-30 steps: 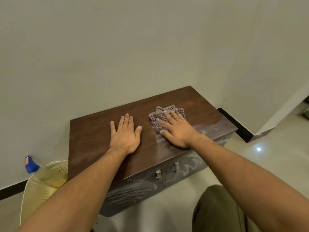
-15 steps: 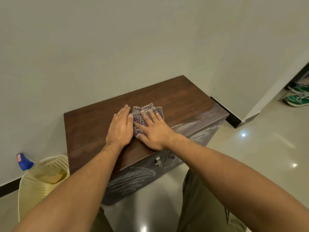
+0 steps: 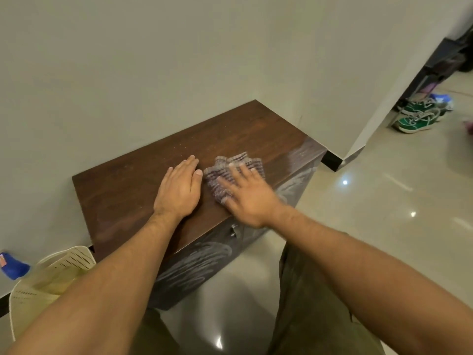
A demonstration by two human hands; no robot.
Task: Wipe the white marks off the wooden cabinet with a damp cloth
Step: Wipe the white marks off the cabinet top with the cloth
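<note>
The right hand (image 3: 249, 198) lies flat with spread fingers on the checked cloth (image 3: 215, 179) and presses it on the top of the wooden cabinet (image 3: 122, 190), near the front edge. The left hand (image 3: 179, 190) rests flat just beside it, fingers together. White marks (image 3: 199, 262) cover the doors.

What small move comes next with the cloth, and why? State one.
Probably slide the right hand, pressed flat on the cloth, toward the right end of the cabinet: a white haze shows there, while the wood by the left hand looks darker.
</note>
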